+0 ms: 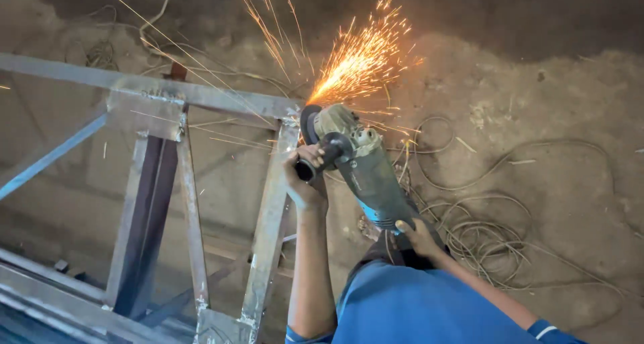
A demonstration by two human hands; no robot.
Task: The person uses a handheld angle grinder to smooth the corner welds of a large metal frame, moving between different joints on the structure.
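Note:
I hold a dusty angle grinder [365, 173] over the corner of a welded steel frame [201, 96]. My left hand [305, 176] grips its black side handle. My right hand [419, 237] holds the rear of the grinder body. The disc [308, 123] touches the frame's corner joint, and a fan of orange sparks [362, 55] shoots up and to the right. My blue sleeves and shirt [416, 310] fill the bottom centre.
Tangled cables [483, 237] lie on the dirt floor at the right. Steel bars of the frame [191, 216] run down to the lower left, with more metal lengths [47, 297] stacked at the bottom left corner.

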